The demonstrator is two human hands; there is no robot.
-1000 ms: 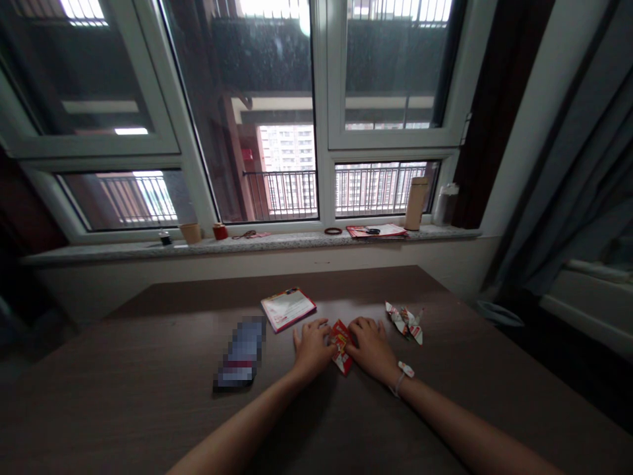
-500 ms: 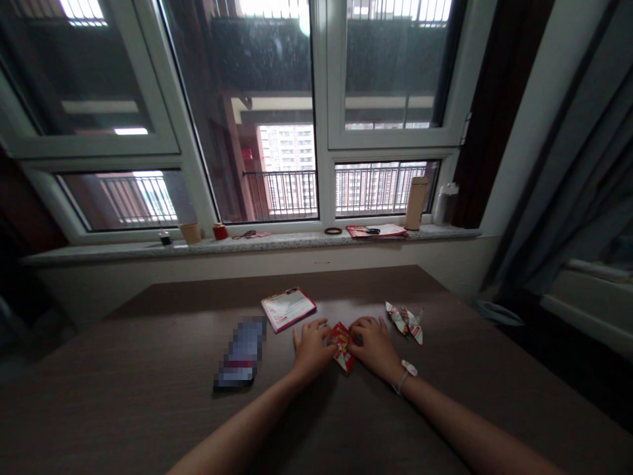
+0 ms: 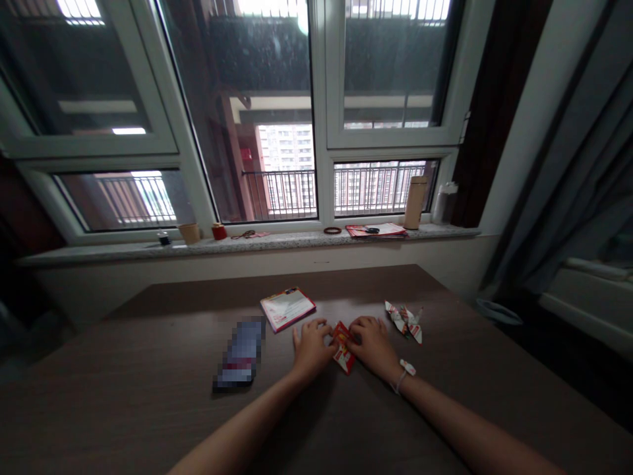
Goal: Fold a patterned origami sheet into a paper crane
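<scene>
A small folded piece of red and white printed paper (image 3: pixel 345 357) lies on the table between my hands. My left hand (image 3: pixel 313 346) is closed on its left side, with bent fingers and the thumb at the paper. From the right, my right hand (image 3: pixel 373 346) presses its curled fingers on the paper's upper right side; a bracelet with a white tag circles that wrist. Part of the paper is hidden under the fingers. To the right of my right hand rests a folded paper figure (image 3: pixel 405 321) with pointed ends, white with red and green print.
A stack of printed sheets (image 3: pixel 287 309) lies behind my left hand, and a pixelated flat object (image 3: pixel 241 355) is left of it. On the windowsill (image 3: pixel 291 240) stand a paper cup (image 3: pixel 190 233), a tan bottle (image 3: pixel 415 202), a clear bottle (image 3: pixel 444 203) and scissors (image 3: pixel 248 234).
My fingers have shifted slightly over the red paper, and less of its left side shows. Other things on the table stay where they were.
</scene>
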